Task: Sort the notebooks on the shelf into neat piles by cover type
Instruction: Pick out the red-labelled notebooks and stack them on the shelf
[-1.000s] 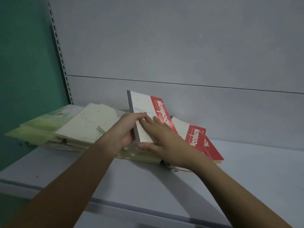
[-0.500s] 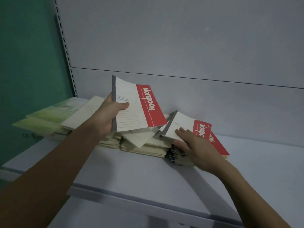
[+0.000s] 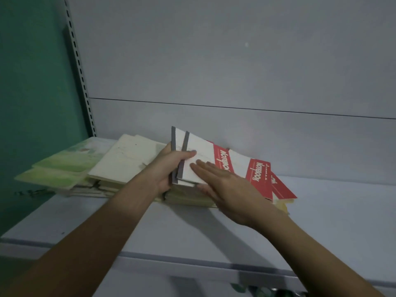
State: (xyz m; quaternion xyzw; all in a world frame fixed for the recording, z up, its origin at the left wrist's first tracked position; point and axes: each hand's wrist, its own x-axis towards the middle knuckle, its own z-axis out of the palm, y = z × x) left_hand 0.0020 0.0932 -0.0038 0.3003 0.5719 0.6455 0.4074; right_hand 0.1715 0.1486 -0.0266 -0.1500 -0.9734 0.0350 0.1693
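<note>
My left hand [image 3: 169, 168] grips two red-and-white notebooks [image 3: 200, 150] by their grey spines, thumb on the top cover, holding them tilted above the pile. My right hand [image 3: 227, 189] lies with straight fingers flat on the top notebook's white cover. More red-and-white notebooks [image 3: 260, 176] lie fanned out on the shelf just right of the hands. Cream-covered notebooks [image 3: 126, 159] are stacked to the left, and green-covered notebooks [image 3: 62, 166] lie at the far left.
The grey shelf board [image 3: 332, 221] stretches bare to the right and toward its front edge. A grey back panel [image 3: 235, 71] rises behind the pile. A slotted upright [image 3: 80, 67] and a green wall [image 3: 32, 82] close the left side.
A second red-and-white notebook has joined the one in my left hand. My right hand has left the pile on the right and now lies flat on the held notebooks.
</note>
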